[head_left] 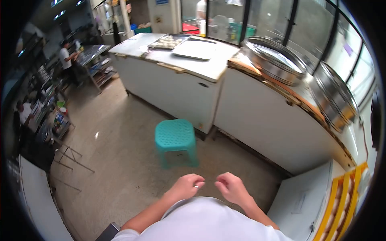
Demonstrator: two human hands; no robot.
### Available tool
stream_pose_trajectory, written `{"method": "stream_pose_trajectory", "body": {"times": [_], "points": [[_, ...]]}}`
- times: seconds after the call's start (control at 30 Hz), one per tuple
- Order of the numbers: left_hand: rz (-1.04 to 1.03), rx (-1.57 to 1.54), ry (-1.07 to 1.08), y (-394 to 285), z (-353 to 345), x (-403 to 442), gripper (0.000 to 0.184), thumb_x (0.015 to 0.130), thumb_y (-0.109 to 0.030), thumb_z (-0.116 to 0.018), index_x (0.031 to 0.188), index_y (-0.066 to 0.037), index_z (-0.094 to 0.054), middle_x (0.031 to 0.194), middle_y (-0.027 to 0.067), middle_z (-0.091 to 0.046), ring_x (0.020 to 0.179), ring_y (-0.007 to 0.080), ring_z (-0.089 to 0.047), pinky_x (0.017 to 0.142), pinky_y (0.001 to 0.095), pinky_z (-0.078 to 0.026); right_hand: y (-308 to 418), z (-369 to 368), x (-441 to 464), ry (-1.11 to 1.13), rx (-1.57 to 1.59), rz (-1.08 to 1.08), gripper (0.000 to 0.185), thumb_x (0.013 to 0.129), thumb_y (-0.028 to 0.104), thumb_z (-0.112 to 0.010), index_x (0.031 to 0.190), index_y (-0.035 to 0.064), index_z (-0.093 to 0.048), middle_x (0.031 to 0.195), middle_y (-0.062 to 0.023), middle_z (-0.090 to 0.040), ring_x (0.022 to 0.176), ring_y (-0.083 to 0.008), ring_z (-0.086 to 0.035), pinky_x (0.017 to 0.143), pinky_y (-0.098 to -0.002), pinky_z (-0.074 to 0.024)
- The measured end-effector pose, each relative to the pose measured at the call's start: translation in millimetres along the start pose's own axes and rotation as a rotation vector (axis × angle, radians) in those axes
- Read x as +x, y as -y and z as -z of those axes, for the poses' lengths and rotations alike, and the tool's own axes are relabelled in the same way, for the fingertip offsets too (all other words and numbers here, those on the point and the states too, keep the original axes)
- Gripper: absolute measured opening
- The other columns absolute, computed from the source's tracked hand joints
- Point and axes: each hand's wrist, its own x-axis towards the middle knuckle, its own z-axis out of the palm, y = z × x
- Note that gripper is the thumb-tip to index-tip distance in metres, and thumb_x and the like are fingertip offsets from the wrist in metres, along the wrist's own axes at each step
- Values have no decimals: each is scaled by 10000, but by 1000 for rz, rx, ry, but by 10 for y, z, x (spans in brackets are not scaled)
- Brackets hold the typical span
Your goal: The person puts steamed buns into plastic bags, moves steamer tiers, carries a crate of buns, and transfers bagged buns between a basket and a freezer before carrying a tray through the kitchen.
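My left hand [187, 186], with a ring on one finger, is in front of my white shirt [209, 223]. Its fingers are curled in, and nothing shows in them. Level with it and a short gap to the right, my right hand [231, 187] is also loosely closed, with no object visible. Neither hand touches anything. Just beyond them a turquoise plastic stool [175, 134] stands on the concrete floor [116, 160].
White chest freezers [169, 86] line the far side, carrying a tray of small round pieces [167, 41] and a white-covered tray [195, 48]. Large round metal steamers [275, 60] sit right. Yellow crates [341, 205] stand lower right. Another person [66, 58] stands far left.
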Motion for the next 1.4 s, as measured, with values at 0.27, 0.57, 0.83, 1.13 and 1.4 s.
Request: {"method": "stream_pose_trajectory", "body": {"times": [0.27,0.57,0.83,1.13,1.4], "points": [[358,21,-547,1229,1979,-789,154,931,-133,-702,1039,-26,-728,985,150,-736,899,294,-718,788,395,-566,1232,-1807,1998,515,20,393,182,931,157,-694,996,-7,-646,936,-173,-678,838,-358,-686,729,-437,-557],[500,-129,-672,2536,3276,-429,168,937,-130,-714,1036,6,-728,970,160,-755,898,283,-739,797,382,-573,1525,-3784,4165,734,49,536,171,919,140,-707,969,-9,-639,917,-164,-668,821,-356,-683,707,-443,-556],[461,-39,-554,3759,5221,826,187,937,-142,-703,1049,6,-725,978,189,-746,903,343,-729,805,403,-571,2205,-4748,6530,555,78,540,177,905,150,-694,973,-4,-641,923,-190,-674,855,-393,-679,734,-465,-554],[231,-189,-428,4329,6631,2663,181,957,-149,-704,1044,8,-726,925,137,-753,815,202,-715,752,343,-561,2291,-3791,8261,22,-70,291,173,916,144,-709,1005,5,-656,953,-158,-670,822,-316,-681,743,-394,-561],[-36,-118,-344,4758,7537,5146,238,933,-185,-735,1085,-5,-704,980,133,-737,866,235,-702,781,363,-557,1502,-3050,8691,-488,-223,-182,248,882,128,-730,1071,-15,-657,1023,-179,-662,874,-305,-665,794,-412,-546]]}}
